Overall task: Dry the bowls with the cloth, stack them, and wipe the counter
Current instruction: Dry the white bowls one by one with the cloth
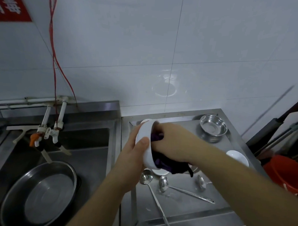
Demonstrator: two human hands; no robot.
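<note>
The left hand [134,156] gripped a tilted white bowl [146,143], mouth facing right, as right-hand fingers [162,130] clamped the cloth [161,163] inside.

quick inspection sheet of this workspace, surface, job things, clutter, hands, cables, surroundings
surface: steel counter right of the sink; looks wet near the ladles.
job's things: white bowl held tilted above the counter, dark purple cloth stuffed inside it; another white bowl at the right edge; a steel bowl at the back.
clutter: three ladles lying on the counter; a round steel pan in the sink.
hands: left hand grips the bowl's outside; right hand presses the cloth into it.
cables: red cord hanging down the wall to the taps.
surroundings: white tiled wall, red sign top left, red bucket at right.
</note>
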